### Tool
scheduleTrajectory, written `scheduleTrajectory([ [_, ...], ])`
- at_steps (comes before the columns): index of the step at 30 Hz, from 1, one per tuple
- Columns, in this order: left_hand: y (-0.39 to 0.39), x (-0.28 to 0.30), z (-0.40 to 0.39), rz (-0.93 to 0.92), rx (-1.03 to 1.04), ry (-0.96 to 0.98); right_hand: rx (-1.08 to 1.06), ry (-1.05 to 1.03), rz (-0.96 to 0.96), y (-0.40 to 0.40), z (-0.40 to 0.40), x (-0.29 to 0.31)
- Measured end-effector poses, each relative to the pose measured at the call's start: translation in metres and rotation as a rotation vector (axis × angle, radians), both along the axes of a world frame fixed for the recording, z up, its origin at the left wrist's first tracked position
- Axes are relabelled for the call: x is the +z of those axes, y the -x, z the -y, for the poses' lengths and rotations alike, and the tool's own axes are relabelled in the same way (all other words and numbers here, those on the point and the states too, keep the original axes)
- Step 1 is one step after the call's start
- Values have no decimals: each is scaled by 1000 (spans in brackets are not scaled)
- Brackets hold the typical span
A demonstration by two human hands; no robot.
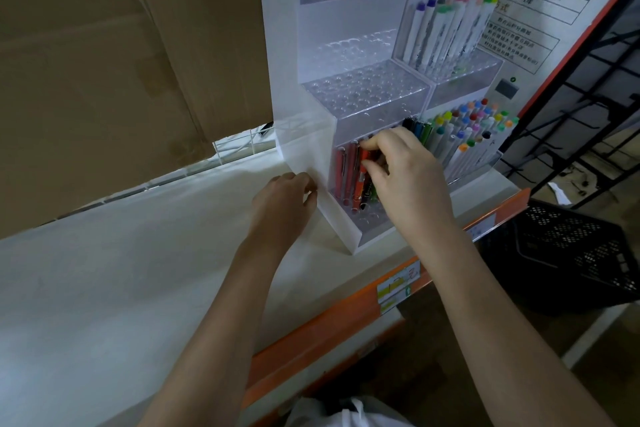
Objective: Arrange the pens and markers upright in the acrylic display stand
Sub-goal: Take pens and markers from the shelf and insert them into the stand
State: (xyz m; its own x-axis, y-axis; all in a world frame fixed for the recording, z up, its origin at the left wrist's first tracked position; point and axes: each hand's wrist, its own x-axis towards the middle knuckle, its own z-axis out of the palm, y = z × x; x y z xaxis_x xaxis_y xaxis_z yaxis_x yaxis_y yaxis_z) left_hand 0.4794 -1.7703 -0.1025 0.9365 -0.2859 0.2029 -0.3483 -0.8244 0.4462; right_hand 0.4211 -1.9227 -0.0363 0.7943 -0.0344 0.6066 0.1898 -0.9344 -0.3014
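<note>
1. Acrylic display stand (346, 135), clear and tiered, stands on our white surface (138, 270).
2. Our right grip (401, 170) pinches an orange pen (363, 180) among upright pens in the lowest left tier.
3. Our left grip (282, 204), fingers loosely curled, touches the stand's left side wall.
4. White markers (474, 135) with coloured caps stand upright in the right tiers.
5. Cardboard boxes (121, 45) sit behind on the left.
</note>
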Motion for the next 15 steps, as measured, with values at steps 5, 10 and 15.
scheduleTrajectory([
  [5, -2, 1, -2, 1, 4, -6, -29, 34, 13, 2, -1, 0],
  [10, -3, 2, -4, 6, 1, -3, -51, 60, 8, 2, -2, 0],
  [15, -3, 4, -6, 10, 0, -5, -59, 61, 19, 1, -4, 1],
])
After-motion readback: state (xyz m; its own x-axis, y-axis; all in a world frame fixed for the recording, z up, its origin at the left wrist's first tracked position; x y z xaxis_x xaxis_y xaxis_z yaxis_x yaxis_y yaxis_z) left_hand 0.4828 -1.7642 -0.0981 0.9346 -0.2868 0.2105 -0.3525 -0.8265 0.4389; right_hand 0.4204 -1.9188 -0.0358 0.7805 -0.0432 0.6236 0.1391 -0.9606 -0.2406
